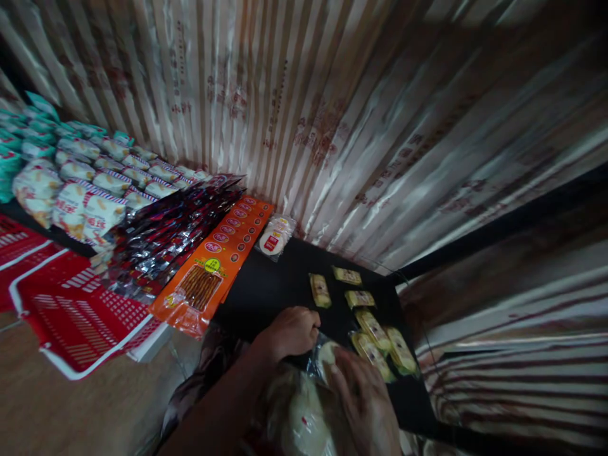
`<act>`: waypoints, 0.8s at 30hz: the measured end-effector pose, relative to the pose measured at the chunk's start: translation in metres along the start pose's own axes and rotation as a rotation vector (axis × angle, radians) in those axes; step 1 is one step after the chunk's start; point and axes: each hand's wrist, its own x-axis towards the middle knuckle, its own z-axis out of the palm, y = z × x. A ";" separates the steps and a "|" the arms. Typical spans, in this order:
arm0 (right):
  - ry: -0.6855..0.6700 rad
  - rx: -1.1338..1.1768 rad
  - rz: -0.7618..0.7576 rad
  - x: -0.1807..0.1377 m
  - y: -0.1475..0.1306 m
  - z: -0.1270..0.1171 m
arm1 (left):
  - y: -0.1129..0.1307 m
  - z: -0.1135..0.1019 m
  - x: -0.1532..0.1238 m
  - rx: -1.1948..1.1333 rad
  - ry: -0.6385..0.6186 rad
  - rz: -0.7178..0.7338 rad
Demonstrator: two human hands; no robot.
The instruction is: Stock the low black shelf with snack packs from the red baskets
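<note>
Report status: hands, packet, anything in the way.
Left hand closed on edge of clear packet. Right hand over it, grip unclear. Yellow packets close beside right hand.

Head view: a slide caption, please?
Left hand and right hand at a clear packet, with yellow packs on the black table.

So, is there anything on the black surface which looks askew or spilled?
Slightly askew: the small yellow packets toward the right end of the black surface lie at differing angles, unlike the white snack bags arranged in rows. I see no spill.
</note>
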 end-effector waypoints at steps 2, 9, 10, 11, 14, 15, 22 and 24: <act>0.002 -0.109 -0.099 -0.019 0.003 0.002 | 0.004 0.009 -0.009 0.015 -0.022 -0.001; 0.055 -0.185 -0.165 -0.029 0.001 0.017 | 0.010 0.019 -0.025 0.084 -0.011 0.003; 0.059 -0.177 -0.183 -0.027 0.000 0.017 | 0.010 0.018 -0.025 0.087 -0.003 -0.002; 0.060 -0.169 -0.198 -0.025 0.000 0.017 | 0.009 0.017 -0.025 0.079 0.010 -0.009; 0.044 -0.110 -0.171 -0.014 -0.005 0.012 | 0.004 0.010 -0.021 0.014 0.072 -0.034; 0.030 -0.073 -0.128 -0.009 -0.008 0.010 | 0.002 0.006 -0.018 -0.014 0.091 -0.042; -0.020 0.375 0.390 0.051 -0.034 -0.001 | -0.011 -0.022 0.004 -0.152 0.280 -0.203; -0.028 0.518 0.474 0.070 -0.039 0.002 | -0.015 -0.027 0.010 -0.196 0.336 -0.258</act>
